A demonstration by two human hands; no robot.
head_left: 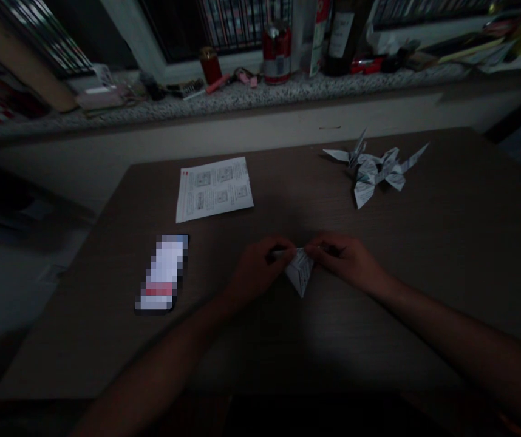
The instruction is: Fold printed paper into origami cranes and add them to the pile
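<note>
A small piece of folded printed paper [301, 273], its lower end pointed, is held just above or on the table between my two hands. The thumb and fingers of my left hand [263, 262] pinch its upper left corner. On the other side, my right hand [345, 258] pinches the upper right corner. My fingers cover the paper's top edge in part. Beyond my right hand lie several folded paper cranes [379, 170] made of printed paper, bunched together.
A flat printed sheet [215, 189] lies at the back left of the brown table [251, 340]. Nearer me is a phone [163, 273] with a lit, blurred screen. Behind, a stone windowsill [251, 95] bears a red can [277, 53], a dark bottle [340, 39] and clutter.
</note>
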